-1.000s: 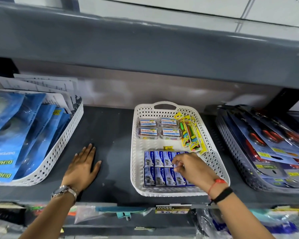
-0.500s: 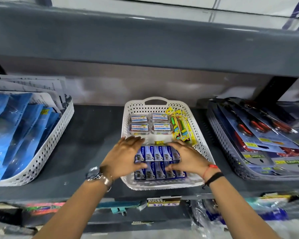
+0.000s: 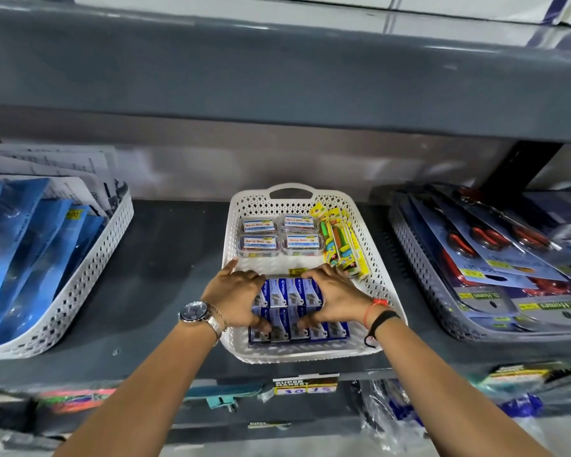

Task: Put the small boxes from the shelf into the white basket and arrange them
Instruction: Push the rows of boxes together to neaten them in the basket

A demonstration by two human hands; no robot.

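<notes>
While hand-flanked, small boxes (image 3: pixel 294 293) lengthwise front-to-back

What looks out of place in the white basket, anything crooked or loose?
Only a small yellow tag lies by itself on the floor of the white basket, between the clear tubs and the blue boxes; it looks loose. The boxes sit in two fairly straight rows, gripped by the left hand and right hand.
</notes>
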